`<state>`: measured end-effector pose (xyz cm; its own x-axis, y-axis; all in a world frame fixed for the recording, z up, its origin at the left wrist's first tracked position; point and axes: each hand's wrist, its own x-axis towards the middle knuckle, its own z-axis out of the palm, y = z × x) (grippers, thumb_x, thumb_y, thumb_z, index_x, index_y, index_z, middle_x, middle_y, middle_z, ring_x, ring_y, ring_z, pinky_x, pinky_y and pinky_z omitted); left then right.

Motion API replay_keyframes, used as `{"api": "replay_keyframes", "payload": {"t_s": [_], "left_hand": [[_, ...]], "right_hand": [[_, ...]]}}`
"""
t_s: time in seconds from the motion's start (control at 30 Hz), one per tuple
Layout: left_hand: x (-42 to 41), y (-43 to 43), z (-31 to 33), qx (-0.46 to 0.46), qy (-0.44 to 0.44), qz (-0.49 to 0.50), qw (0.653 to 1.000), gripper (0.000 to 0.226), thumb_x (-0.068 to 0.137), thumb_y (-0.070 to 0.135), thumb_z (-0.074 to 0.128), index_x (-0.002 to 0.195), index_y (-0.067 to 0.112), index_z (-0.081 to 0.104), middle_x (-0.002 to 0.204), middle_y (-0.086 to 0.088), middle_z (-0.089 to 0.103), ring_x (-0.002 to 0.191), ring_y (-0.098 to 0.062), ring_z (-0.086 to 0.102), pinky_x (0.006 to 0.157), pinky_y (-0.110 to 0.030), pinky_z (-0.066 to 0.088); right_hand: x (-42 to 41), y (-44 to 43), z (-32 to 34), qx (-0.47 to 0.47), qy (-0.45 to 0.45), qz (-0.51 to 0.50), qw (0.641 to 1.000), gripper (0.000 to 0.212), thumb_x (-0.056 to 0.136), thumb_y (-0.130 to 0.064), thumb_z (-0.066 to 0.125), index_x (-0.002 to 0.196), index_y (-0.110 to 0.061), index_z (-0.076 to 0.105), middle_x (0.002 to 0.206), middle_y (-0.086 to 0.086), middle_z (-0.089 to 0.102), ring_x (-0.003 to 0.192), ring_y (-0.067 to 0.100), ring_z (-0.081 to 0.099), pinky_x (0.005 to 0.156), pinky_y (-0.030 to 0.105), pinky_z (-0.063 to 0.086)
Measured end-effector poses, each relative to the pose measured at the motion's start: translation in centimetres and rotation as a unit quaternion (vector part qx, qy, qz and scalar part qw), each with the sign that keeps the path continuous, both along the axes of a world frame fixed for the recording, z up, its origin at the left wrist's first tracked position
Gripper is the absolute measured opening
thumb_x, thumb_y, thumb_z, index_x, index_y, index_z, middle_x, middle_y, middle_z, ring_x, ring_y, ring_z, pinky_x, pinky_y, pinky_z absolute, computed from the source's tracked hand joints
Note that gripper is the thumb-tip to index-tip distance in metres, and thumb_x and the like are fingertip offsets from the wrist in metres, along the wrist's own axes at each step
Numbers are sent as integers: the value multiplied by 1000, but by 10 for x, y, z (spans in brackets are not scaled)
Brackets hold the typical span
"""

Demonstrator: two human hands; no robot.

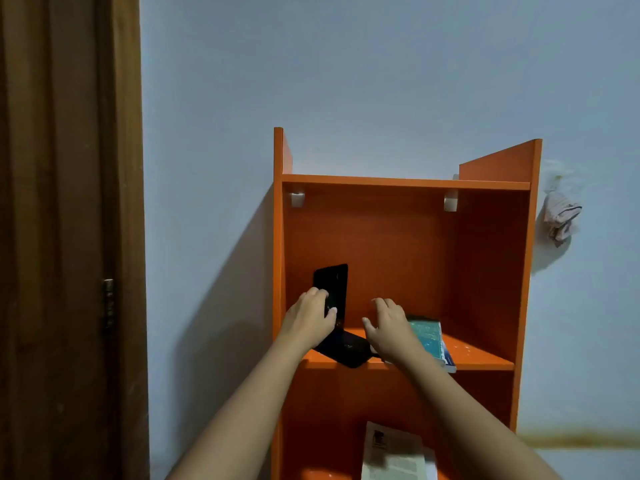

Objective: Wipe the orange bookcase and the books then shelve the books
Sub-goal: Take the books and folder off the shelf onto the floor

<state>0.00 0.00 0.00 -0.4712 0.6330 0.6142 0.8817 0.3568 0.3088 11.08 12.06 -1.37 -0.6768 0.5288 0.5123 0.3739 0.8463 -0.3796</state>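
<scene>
Left hand (313,315) grips the upright leaf of a black L-shaped item (331,285), fingers curled over its near edge. Whether this is a bookend or an opened black cover cannot be determined. Its other leaf lies flat on the middle shelf (478,355), so the grip is judged to be steadying it upright. Right hand (389,327) is open, fingers spread and loosely bent, holding nothing, just beside a teal book (427,336) lying flat toward the shelf's right side; contact is unclear. Both items sit inside the orange bookcase (495,265). A printed book (391,452) lies on the lower shelf. A cloth (561,216) hangs on the wall beside the bookcase, in neither hand, so shelving rather than wiping appears to be the step in hand.
</scene>
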Motion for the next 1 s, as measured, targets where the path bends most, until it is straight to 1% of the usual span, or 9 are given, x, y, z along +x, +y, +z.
{"api": "replay_keyframes", "payload": {"t_s": [0.1,0.23,0.33,0.43,0.63,0.7,0.83,0.87,1.0], "left_hand": [[-7,5,-6,-29,-34,-7,999,43,96,31,48,132,9,47,133,-5,50,121,-20,48,94,-34,46],[-17,19,-19,-77,-65,-23,995,43,94,33,51,130,10,49,132,-6,50,120,-21,50,96,-37,46],[-23,31,-30,-99,-77,-30,992,41,93,33,54,127,11,52,130,-7,52,118,-22,51,96,-36,46],[-27,42,-41,-119,-91,-36,988,40,90,31,58,124,10,55,128,-8,55,116,-22,52,93,-33,46],[-34,59,-67,-130,-127,-40,983,30,87,27,61,113,11,62,119,-9,59,107,-23,56,89,-34,48],[-36,63,-76,-120,-133,-43,983,30,88,26,59,114,11,62,121,-8,57,110,-22,54,92,-33,46],[-34,69,-85,-87,-121,-39,988,26,91,25,55,110,10,65,118,-7,57,110,-22,53,94,-33,44],[-33,69,-85,-74,-117,-34,990,25,91,25,56,109,10,66,118,-7,58,110,-22,53,93,-33,44],[-29,70,-91,-38,-99,-13,994,24,90,27,56,105,12,67,115,-5,60,111,-22,53,90,-31,43]], "right_hand": [[2,11,-5,-19,-22,-7,1000,39,97,-30,46,129,-9,44,131,8,46,124,23,38,101,33,35],[9,30,-11,-48,-61,-24,997,46,96,-32,48,135,-9,42,139,10,42,130,24,35,106,37,34],[18,44,-17,-57,-71,-44,995,42,95,-32,49,131,-11,45,135,8,45,126,22,39,103,35,36],[29,60,-23,-63,-80,-73,992,42,95,-33,51,131,-13,46,136,8,44,126,22,40,104,37,38],[56,87,-41,-96,-83,-130,983,46,96,-34,48,137,-14,43,135,16,43,122,31,44,104,40,38],[61,93,-49,-127,-61,-130,981,42,96,-33,48,133,-12,49,130,21,48,118,33,47,100,39,39],[62,94,-58,-165,37,-109,980,34,94,-24,55,120,-2,62,118,21,60,105,30,56,80,28,38],[62,93,-57,-171,60,-104,978,34,93,-23,58,118,-1,62,119,20,62,106,29,57,79,27,38],[62,87,-67,-214,134,-99,963,34,88,-23,64,115,-1,65,120,16,64,115,24,57,89,26,39]]}}
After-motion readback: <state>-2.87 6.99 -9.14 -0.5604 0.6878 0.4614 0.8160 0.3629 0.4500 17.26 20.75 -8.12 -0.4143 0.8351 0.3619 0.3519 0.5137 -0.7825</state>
